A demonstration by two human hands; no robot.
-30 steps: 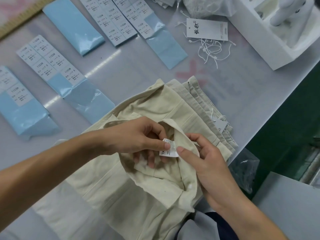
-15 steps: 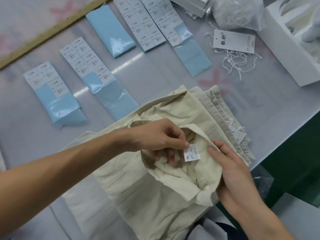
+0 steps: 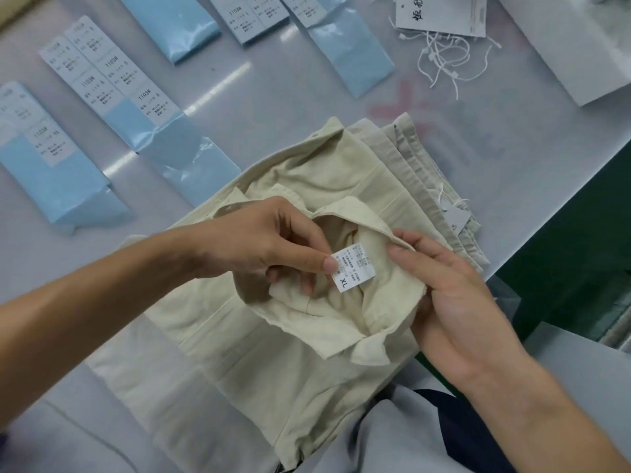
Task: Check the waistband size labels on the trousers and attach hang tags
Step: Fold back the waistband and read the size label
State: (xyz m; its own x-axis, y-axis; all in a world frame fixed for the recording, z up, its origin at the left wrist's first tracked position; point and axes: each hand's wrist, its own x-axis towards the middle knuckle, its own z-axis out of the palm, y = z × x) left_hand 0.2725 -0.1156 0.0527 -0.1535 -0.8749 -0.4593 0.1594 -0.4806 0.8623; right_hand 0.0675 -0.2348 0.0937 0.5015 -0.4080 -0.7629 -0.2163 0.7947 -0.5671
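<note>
So the cream trousers (image 3: 307, 336) are lying in a folded stack on the pale grey counter (image 3: 280, 107), soft cotton-looking cloth with stitched seams, and the top pair's waistband (image 3: 362, 213) is turned open so the inside shows. The left hand (image 3: 269, 240) has its thumb and fingers curled, pinching the little white size label (image 3: 353, 271); it's a small rectangular tag printed with tiny text and a clear "XL" at the lower end. The right hand (image 3: 454, 302) is gripping the folded-over edge of the waistband just beside the label, fingers bent over the cloth and palm up.

Further back on the counter there are long glossy light-blue sticker sheets (image 3: 136, 110) with rows of white rectangular stickers on them, lying side by side at a slant. A white card hang tag (image 3: 440, 15) sits near the far edge with a messy tangle of thin white strings (image 3: 444, 59) just beside it. One small tag (image 3: 456, 216) on a string already pokes out from a lower pair in the stack.
</note>
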